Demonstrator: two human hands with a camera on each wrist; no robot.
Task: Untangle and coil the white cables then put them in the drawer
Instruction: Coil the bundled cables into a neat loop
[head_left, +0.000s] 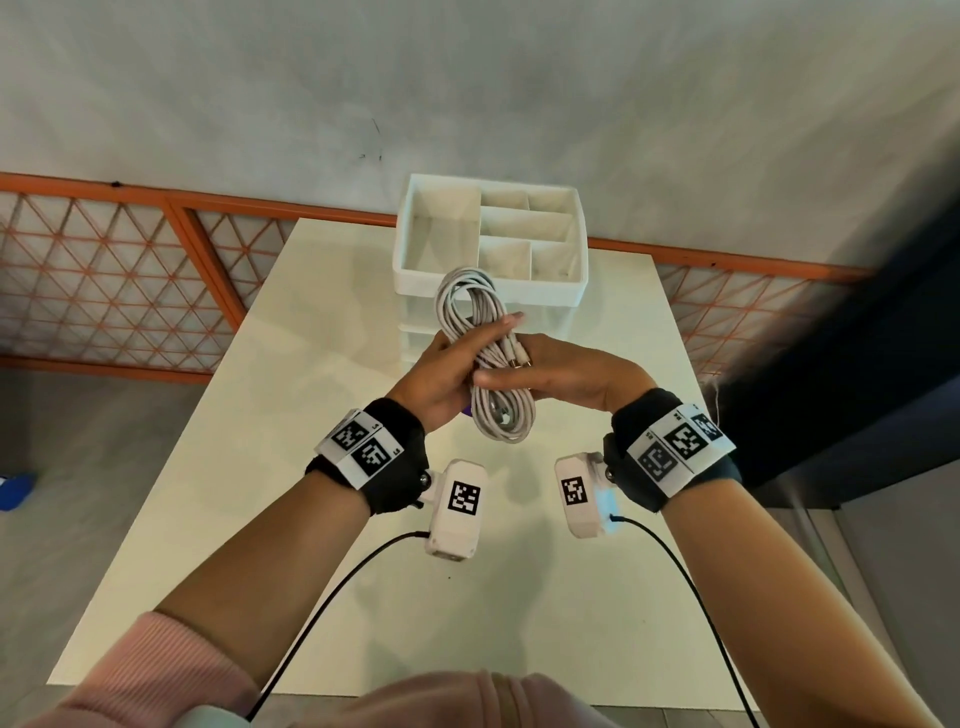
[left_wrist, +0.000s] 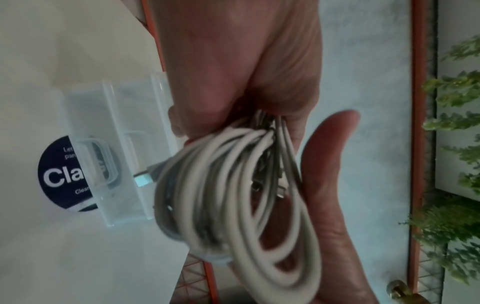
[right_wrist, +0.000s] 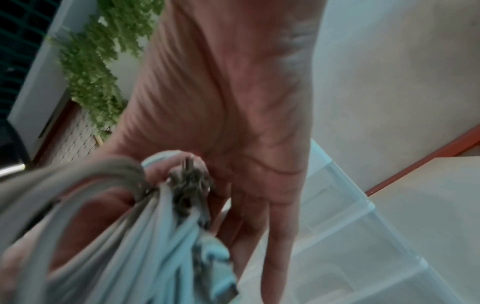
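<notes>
A coil of white cables (head_left: 470, 296) hangs in the air over the white table (head_left: 291, 415), just in front of the drawer unit (head_left: 415, 332). My left hand (head_left: 447, 371) grips the coil's middle, its fingers curled across the strands (left_wrist: 233, 164). From the other side my right hand (head_left: 550, 366) holds the same spot, thumb laid over the front. Its fingers behind look fairly straight in the right wrist view (right_wrist: 275, 246). Metal plug ends (head_left: 514, 358) stick out between the two hands. The drawers look closed.
A white compartment tray (head_left: 571, 291) tops the translucent drawer unit (left_wrist: 124, 156) at the table's far edge. A round dark sticker (left_wrist: 57, 176) lies on the table beside the unit. An orange lattice railing (head_left: 130, 291) runs behind, and a dark object (head_left: 857, 389) stands right.
</notes>
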